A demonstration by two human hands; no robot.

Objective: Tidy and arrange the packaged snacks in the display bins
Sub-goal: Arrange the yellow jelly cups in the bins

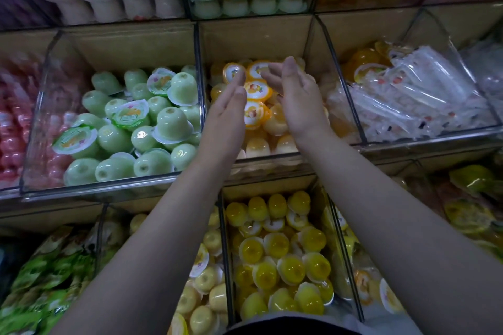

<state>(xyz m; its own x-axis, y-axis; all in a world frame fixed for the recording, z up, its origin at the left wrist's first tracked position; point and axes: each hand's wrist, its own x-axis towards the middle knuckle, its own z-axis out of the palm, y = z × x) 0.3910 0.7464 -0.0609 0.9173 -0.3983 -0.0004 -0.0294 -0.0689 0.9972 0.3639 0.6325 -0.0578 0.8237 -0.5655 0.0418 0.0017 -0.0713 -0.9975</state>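
Observation:
Both my hands hover over the middle clear bin (272, 164), which holds orange and pale yellow jelly cups (254, 90). My left hand (226, 114) has straight fingers, with the fingertips beside a tilted orange-rimmed cup (232, 72). My right hand (295, 95) is relaxed, palm turned inward, just above the cups. Neither hand grips anything. The hands and forearms hide part of the pile.
A bin of green jelly cups (136, 128) sits to the left, with pink cups (13, 128) beyond it. Clear wrapped packs (416, 95) fill the bin to the right. Yellow jelly cups (277, 258) lie in the lower bins, and green bags (46, 277) at the lower left.

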